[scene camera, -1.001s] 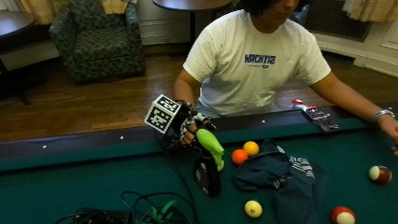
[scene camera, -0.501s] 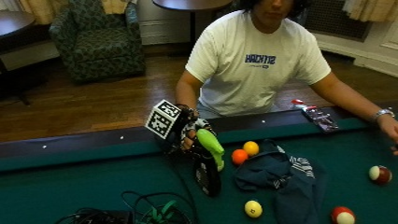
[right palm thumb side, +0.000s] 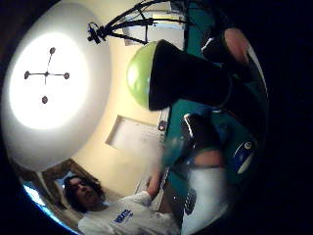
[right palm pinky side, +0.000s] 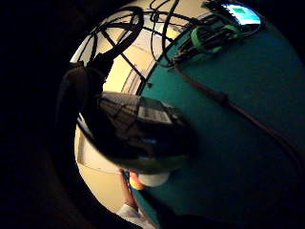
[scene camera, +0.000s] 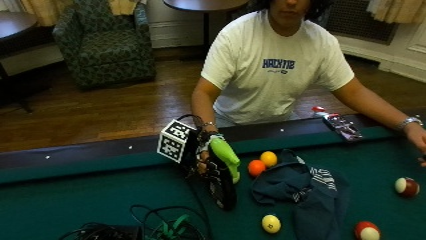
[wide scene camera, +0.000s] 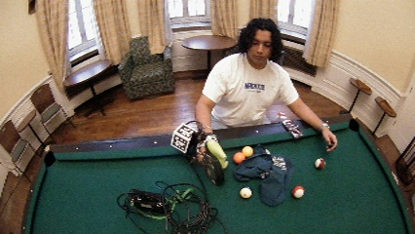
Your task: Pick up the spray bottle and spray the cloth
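Observation:
In the outside view my gloved right hand point(scene camera: 202, 150) grips the neck of a spray bottle point(scene camera: 221, 186) with a lime green head point(scene camera: 225, 156) and a black body. The bottle hangs tilted, its base low over the green felt point(scene camera: 80, 195) near the rail. A dark blue cloth point(scene camera: 301, 192) lies crumpled on the felt just to the right of the bottle, apart from it. In the thumb side palm view the green head point(right palm thumb side: 141, 74) fills the view close to the palm. The black body point(right palm pinky side: 138, 136) shows in the little finger side palm view.
An orange ball point(scene camera: 256, 167) and a yellow ball point(scene camera: 269, 158) sit between the bottle and the cloth. More balls point(scene camera: 271, 223) lie around the cloth. A cable tangle point(scene camera: 156, 229) lies at the front left. The person's bare hand point(scene camera: 419, 142) rests at the far right.
The hand and the bottle have sunk slightly toward the felt. The cloth and balls have not moved.

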Available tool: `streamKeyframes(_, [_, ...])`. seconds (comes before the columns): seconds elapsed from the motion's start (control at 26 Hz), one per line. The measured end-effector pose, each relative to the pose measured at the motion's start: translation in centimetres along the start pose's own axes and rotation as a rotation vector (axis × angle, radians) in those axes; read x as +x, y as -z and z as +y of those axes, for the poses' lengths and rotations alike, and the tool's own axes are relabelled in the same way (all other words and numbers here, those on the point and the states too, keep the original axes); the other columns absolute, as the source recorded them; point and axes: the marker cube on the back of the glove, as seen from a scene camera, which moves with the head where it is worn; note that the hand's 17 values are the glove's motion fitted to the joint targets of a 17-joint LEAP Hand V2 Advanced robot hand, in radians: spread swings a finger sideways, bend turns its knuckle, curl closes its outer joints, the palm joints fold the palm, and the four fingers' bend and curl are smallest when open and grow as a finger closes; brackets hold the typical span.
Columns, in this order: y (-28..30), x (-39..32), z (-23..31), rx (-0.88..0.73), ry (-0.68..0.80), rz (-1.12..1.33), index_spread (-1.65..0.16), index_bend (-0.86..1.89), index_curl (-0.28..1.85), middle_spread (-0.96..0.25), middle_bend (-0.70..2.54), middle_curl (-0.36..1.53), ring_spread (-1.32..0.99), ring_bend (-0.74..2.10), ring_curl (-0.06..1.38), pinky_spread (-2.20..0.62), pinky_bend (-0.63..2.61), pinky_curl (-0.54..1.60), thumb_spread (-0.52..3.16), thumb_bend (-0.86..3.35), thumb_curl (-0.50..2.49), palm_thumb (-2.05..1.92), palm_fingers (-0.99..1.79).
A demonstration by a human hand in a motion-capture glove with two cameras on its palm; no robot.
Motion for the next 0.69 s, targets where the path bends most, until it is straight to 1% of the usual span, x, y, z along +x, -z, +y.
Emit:
streamKeyframes(0.19, [-1.3,-0.2,-1.2,-0.014,-0.038,-0.031,-0.34,0.09,0.24,-0.22,0.22,0.43,-0.21,0.40,0.39,-0.09,0.22,0.37,0.99,-0.03,0.42,0.90,1.03])
streamKeyframes(0.39, [-2.0,-0.1,-2.3,0.001,-0.064,-0.010,-0.34,0.08,0.23,-0.23,0.22,0.43,-0.22,0.41,0.39,-0.09,0.22,0.37,0.95,-0.02,0.42,0.90,1.02])
streamKeyframes(0.54, [-2.7,-0.2,-3.0,-0.002,-0.070,0.006,-0.35,0.09,0.23,-0.24,0.24,0.44,-0.22,0.42,0.40,-0.05,0.17,0.36,0.91,-0.03,0.42,0.90,0.93])
streamKeyframes(0.69, [-3.6,-0.4,-3.6,-0.012,-0.078,0.003,-0.35,0.09,0.23,-0.24,0.25,0.44,-0.23,0.43,0.40,-0.04,0.17,0.35,0.88,-0.03,0.42,0.90,0.92])
